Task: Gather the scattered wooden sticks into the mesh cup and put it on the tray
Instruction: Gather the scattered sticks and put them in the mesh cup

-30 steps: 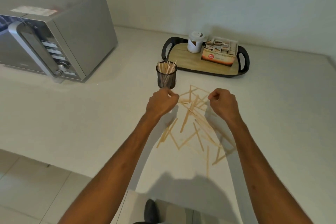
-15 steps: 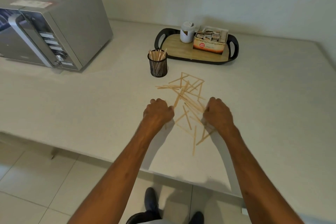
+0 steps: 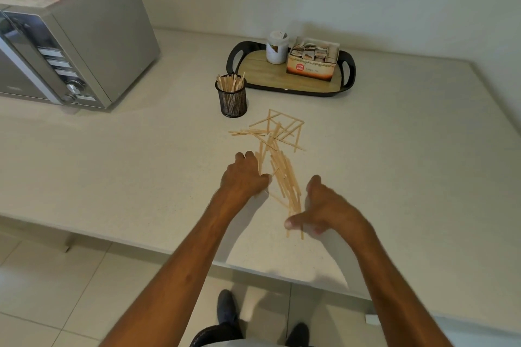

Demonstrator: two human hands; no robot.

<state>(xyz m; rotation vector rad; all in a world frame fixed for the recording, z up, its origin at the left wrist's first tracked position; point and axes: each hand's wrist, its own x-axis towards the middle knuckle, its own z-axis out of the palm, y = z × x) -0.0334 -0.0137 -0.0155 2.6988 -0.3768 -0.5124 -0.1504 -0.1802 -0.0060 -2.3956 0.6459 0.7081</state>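
Wooden sticks (image 3: pixel 282 169) lay loose on the counter (image 3: pixel 141 166) between the two hands, too many and too overlapped to count. The near bunch ran with its long axis from the right hand's thumb away toward the mesh cup; beyond the fingertips the farther sticks crossed at mixed angles, several lying sideways.

Left hand (image 3: pixel 245 177) lay palm down, fingers extended and loosely together, its thumb edge touching the left side of the bunch; nothing gripped. Right hand (image 3: pixel 324 211) was spread wide, thumb stretched left across the near ends of the sticks, fingers pointing away along the right side; nothing closed in it, slightly blurred.

One black mesh cup (image 3: pixel 231 97) stood upright beyond the left hand, past the far sticks, holding a bundle of sticks on end, tips leaning slightly.

One black-rimmed tray (image 3: pixel 253 65) with a wood-look base sat farther off, beyond and right of the cup and apart from it. On it: one white lidded jar (image 3: pixel 276 48) and one open carton of sachets (image 3: pixel 313 62), side by side.

One silver microwave (image 3: pixel 70 45) stood far left of the left hand.
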